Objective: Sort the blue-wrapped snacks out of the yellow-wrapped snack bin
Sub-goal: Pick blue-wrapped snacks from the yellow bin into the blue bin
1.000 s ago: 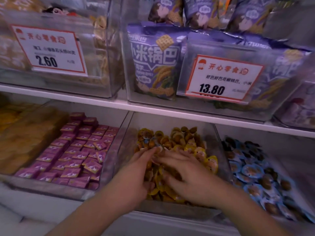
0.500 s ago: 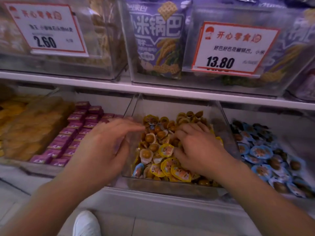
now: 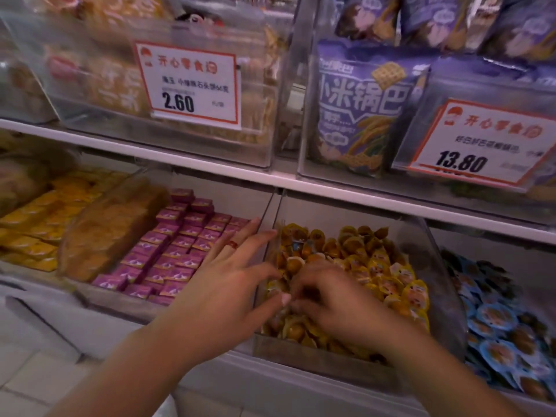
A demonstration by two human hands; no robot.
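Both hands dig in the clear bin [image 3: 325, 361] of yellow snacks [image 3: 385, 275]. Left hand [image 3: 228, 284] spread, fingers loose; right hand [image 3: 334, 299] curled into the pile, its hold unclear. A blue snack [image 3: 297, 245] remains near the back-left; sorting looks unfinished.

A clear bin [image 3: 355, 361] heaped with yellow-wrapped snacks [image 3: 388, 272]; one blue-wrapped snack [image 3: 297, 245] lies near its back left corner.
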